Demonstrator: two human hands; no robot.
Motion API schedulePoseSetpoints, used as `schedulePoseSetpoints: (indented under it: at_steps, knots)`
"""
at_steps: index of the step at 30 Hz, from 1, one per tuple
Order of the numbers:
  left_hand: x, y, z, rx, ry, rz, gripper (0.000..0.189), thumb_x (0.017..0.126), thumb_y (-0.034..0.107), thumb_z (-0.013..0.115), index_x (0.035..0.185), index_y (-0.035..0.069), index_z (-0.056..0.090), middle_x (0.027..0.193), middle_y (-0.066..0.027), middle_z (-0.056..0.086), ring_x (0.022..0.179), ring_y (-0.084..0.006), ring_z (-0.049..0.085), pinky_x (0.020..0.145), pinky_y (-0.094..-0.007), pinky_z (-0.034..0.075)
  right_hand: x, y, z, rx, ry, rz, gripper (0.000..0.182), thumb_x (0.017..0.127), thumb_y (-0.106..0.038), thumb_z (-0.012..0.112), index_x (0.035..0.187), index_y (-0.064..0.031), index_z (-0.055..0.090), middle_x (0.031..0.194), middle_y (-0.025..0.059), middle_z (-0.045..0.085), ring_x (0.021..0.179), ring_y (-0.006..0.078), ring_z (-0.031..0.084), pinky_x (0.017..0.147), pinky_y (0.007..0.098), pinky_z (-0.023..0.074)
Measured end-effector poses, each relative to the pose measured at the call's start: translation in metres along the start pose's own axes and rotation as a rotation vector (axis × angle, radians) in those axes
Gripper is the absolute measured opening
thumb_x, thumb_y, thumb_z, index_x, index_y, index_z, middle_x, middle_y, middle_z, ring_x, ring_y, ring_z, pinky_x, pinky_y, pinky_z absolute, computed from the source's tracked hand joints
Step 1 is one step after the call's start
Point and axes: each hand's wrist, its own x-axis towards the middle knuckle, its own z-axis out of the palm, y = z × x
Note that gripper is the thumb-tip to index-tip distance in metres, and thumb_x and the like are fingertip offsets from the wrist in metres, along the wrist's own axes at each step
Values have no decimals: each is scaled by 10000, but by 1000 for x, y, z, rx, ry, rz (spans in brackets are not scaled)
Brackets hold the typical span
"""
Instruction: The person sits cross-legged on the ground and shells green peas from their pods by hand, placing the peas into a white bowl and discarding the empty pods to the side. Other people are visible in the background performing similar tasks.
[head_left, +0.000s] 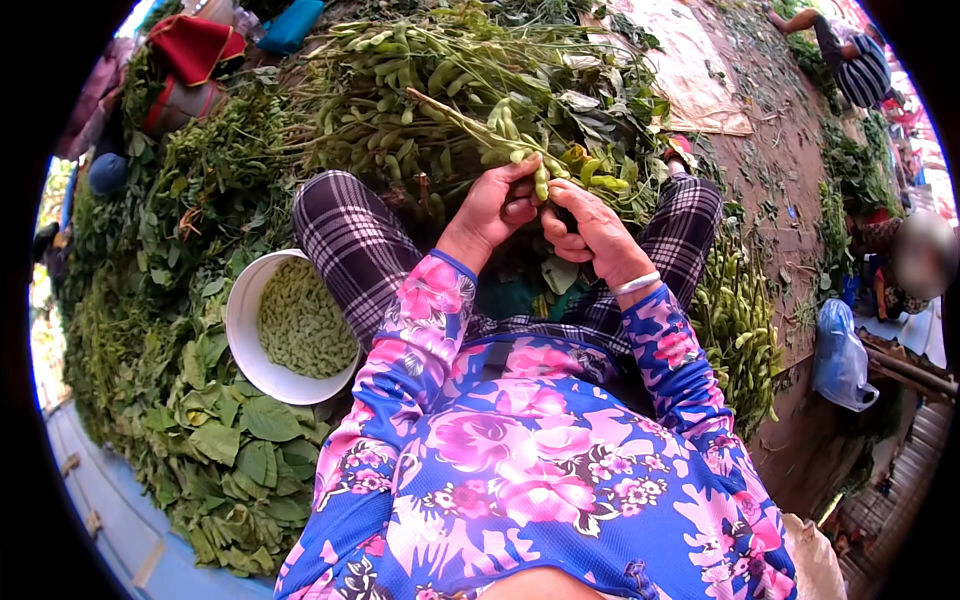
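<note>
My left hand (498, 201) grips a green stalk (461, 120) hung with soybean pods, thumb and fingers pinching it near some plump pods. Close beside it, the fingertips of my right hand (589, 225) touch the same bunch around a pod (541, 181); a bracelet circles that wrist. A large heap of cut soybean plants (375, 97) with pods lies just beyond both hands. By my left knee, a white bucket (241, 330) is partly filled with small green beans or pods (307, 322).
Leafy stems and loose leaves (255, 442) pile up at left. More podded plants (739, 322) lie by my right leg. A pale sheet (690, 75) covers ground ahead. Other people (862, 67) are at far right, near a plastic bag (840, 360). A red cloth (195, 45) is upper left.
</note>
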Motion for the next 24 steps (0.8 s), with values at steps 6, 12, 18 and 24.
schedulePoseSetpoints:
  at_steps: [6, 12, 18, 24]
  knots:
    - [-11, 2, 14, 470, 125, 173, 131, 803, 204, 691, 860, 92, 655, 733, 58, 570, 568, -12, 462, 465, -150, 329, 3, 8, 4, -314, 224, -90, 200, 964, -288, 424, 1032, -123, 514, 651, -6, 469, 383, 35, 278, 323, 180, 195]
    - [-10, 3, 6, 424, 45, 176, 113, 836, 171, 641, 900, 77, 636, 777, 43, 581, 590, -33, 475, 484, -167, 345, 0, 4, -3, 114, 61, -21, 129, 971, -228, 420, 1036, -128, 466, 626, -21, 411, 414, 35, 291, 337, 162, 215]
    - [-6, -9, 7, 220, 111, 249, 170, 893, 197, 500, 867, 79, 619, 742, 23, 574, 582, -61, 491, 491, -181, 363, 6, 10, 10, -197, 295, -141, 136, 943, -233, 463, 963, -115, 527, 604, -21, 459, 427, 44, 339, 366, 191, 259]
    - [18, -23, 14, 152, 449, 380, 243, 826, 230, 485, 689, 45, 563, 662, -29, 548, 561, -119, 498, 512, -264, 403, 23, 28, 9, -785, 460, -503, 202, 861, -231, 573, 879, -33, 534, 662, 119, 593, 585, 225, 588, 564, 347, 457]
